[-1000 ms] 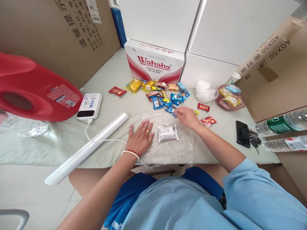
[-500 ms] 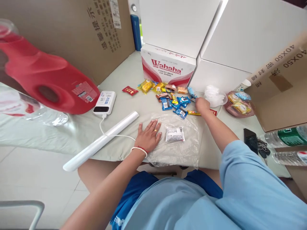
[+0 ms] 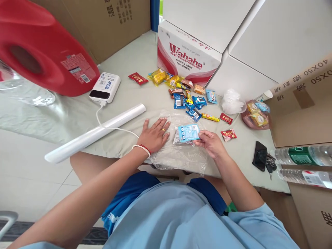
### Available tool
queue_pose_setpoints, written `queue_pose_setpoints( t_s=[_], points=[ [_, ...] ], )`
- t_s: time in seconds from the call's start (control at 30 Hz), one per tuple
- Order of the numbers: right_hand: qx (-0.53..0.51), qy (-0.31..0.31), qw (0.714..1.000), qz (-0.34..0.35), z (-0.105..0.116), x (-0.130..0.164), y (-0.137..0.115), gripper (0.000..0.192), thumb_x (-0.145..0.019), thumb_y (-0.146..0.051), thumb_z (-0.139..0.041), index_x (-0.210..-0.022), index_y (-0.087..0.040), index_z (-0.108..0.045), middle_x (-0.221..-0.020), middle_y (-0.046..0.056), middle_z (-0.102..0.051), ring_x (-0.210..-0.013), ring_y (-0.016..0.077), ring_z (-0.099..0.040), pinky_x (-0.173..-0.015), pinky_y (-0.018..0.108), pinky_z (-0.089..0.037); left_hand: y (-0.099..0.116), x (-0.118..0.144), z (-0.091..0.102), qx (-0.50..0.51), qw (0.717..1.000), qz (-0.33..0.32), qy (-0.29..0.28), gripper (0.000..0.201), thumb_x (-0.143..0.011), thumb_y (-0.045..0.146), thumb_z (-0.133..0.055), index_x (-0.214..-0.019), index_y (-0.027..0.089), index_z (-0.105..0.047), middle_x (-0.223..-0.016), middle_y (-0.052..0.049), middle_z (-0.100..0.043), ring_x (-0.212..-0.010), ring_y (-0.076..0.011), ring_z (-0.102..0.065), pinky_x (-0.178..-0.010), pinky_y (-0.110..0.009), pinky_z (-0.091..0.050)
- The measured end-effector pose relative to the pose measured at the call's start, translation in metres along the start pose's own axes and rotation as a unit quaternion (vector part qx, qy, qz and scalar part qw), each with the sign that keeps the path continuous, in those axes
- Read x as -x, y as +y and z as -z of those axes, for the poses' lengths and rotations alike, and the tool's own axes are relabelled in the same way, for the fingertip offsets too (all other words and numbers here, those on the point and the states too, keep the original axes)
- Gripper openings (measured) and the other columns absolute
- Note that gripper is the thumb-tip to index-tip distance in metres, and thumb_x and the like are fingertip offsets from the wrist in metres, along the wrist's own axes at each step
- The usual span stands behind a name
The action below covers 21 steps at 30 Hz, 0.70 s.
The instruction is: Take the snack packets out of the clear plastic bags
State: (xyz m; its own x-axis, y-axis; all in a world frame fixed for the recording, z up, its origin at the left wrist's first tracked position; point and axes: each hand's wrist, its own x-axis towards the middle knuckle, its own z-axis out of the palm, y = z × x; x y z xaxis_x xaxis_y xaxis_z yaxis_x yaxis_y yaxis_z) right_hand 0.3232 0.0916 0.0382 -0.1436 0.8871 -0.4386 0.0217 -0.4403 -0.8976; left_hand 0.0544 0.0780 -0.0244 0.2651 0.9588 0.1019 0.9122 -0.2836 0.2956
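Holding a light-blue snack packet [image 3: 189, 132] by its right end, pinched between thumb and fingers of the right hand [image 3: 211, 143], just above a white packet [image 3: 177, 139] lying on a clear plastic bag [image 3: 178, 152] near the counter's [image 3: 77, 114] front edge. Pressing flat on the bag's left side with the left hand [image 3: 155, 134], fingers spread and closed on nothing, wrist bent back, forearm angled in from the lower left. Reaching in from the right with the elbow low. Risking a slide: thin film draped over the front edge, likely to slip off with both packets if the flat palm lifts. Lying in a loose pile [image 3: 186, 98] toward the back edge, more wrapped snacks.
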Motion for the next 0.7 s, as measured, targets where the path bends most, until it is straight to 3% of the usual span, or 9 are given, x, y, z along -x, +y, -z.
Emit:
queue_pose_setpoints(
  t_s=[0.07,0.13,0.23,0.3,0.37,0.47,0.5,0.6,0.7],
  points=[
    [0.066,0.023,0.998,0.006,-0.007,-0.001,0.012,0.041,-0.074,-0.056,-0.081,-0.087,-0.021,-0.064,-0.076,0.002,-0.072,-0.063,0.0168,-0.070,-0.059,0.028,-0.060,0.000,0.000,0.000,0.001,1.000,0.002,0.000,0.057,-0.106,0.041,-0.028,-0.160,0.024,-0.039,-0.168,-0.011,-0.034,-0.156,-0.0268,-0.032,-0.126,-0.066,0.001],
    [0.192,0.062,0.978,0.055,-0.005,0.000,0.019,0.042,-0.084,-0.060,-0.069,-0.096,-0.020,-0.064,-0.086,0.004,-0.072,-0.058,0.0154,-0.065,-0.056,0.030,-0.058,0.000,0.000,-0.001,0.002,1.000,0.004,-0.001,0.057,-0.106,0.041,-0.028,-0.160,0.026,-0.038,-0.168,-0.010,-0.034,-0.156,-0.0271,-0.032,-0.126,-0.065,0.000],
    [0.396,0.094,0.896,0.176,0.004,0.003,0.014,0.050,-0.091,-0.058,-0.062,-0.122,-0.019,-0.064,-0.121,0.013,-0.067,-0.060,0.0134,-0.060,-0.068,0.037,-0.060,-0.001,0.000,-0.002,0.006,1.000,0.002,0.004,0.057,-0.106,0.042,-0.028,-0.160,0.027,-0.038,-0.169,-0.010,-0.033,-0.156,-0.0275,-0.032,-0.126,-0.065,0.000],
    [0.466,0.040,0.854,0.227,0.008,0.000,0.002,0.059,-0.090,-0.054,-0.067,-0.139,-0.022,-0.058,-0.140,0.016,-0.057,-0.069,0.0152,-0.064,-0.079,0.041,-0.060,-0.002,0.000,-0.004,0.006,1.000,0.000,0.008,0.058,-0.106,0.043,-0.028,-0.160,0.025,-0.038,-0.169,-0.010,-0.033,-0.156,-0.0278,-0.032,-0.126,-0.065,0.000],
    [0.501,-0.058,0.827,0.247,0.008,-0.007,-0.012,0.071,-0.087,-0.048,-0.073,-0.150,-0.027,-0.050,-0.154,0.016,-0.046,-0.095,0.0222,-0.069,-0.090,0.043,-0.058,-0.002,0.000,-0.004,0.004,1.000,-0.001,0.010,0.058,-0.106,0.043,-0.027,-0.160,0.024,-0.039,-0.168,-0.011,-0.034,-0.155,-0.0277,-0.033,-0.126,-0.065,0.000],
    [0.563,-0.150,0.771,0.255,-0.001,-0.022,-0.031,0.086,-0.082,-0.041,-0.080,-0.157,-0.031,-0.041,-0.162,0.012,-0.038,-0.138,0.0302,-0.053,-0.108,0.044,-0.049,-0.002,0.000,-0.003,-0.002,1.000,-0.001,0.007,0.058,-0.106,0.043,-0.027,-0.160,0.024,-0.038,-0.168,-0.011,-0.034,-0.156,-0.0275,-0.032,-0.126,-0.066,-0.001],
    [0.590,-0.161,0.751,0.250,-0.006,-0.025,-0.035,0.086,-0.083,-0.039,-0.081,-0.158,-0.030,-0.039,-0.161,0.012,-0.041,-0.140,0.0306,-0.050,-0.110,0.043,-0.047,-0.001,0.000,-0.003,-0.004,1.000,0.001,0.005,0.058,-0.106,0.043,-0.027,-0.160,0.025,-0.038,-0.168,-0.010,-0.034,-0.156,-0.0276,-0.032,-0.126,-0.066,-0.001],
    [0.671,-0.166,0.690,0.217,-0.023,-0.026,-0.043,0.081,-0.087,-0.041,-0.077,-0.158,-0.028,-0.040,-0.151,0.013,-0.053,-0.128,0.0310,-0.061,-0.103,0.040,-0.050,0.000,-0.001,-0.002,-0.004,1.000,0.007,-0.002,0.058,-0.105,0.042,-0.028,-0.161,0.027,-0.037,-0.168,-0.010,-0.034,-0.156,-0.0285,-0.032,-0.126,-0.066,-0.002],
    [0.716,-0.145,0.650,0.207,-0.037,-0.018,-0.043,0.078,-0.092,-0.047,-0.070,-0.159,-0.025,-0.036,-0.150,0.015,-0.054,-0.123,0.0314,-0.064,-0.094,0.037,-0.053,0.000,-0.001,-0.001,0.001,1.000,0.007,-0.003,0.058,-0.105,0.043,-0.029,-0.161,0.028,-0.037,-0.169,-0.009,-0.034,-0.156,-0.0286,-0.032,-0.126,-0.066,-0.001]
  ],
)
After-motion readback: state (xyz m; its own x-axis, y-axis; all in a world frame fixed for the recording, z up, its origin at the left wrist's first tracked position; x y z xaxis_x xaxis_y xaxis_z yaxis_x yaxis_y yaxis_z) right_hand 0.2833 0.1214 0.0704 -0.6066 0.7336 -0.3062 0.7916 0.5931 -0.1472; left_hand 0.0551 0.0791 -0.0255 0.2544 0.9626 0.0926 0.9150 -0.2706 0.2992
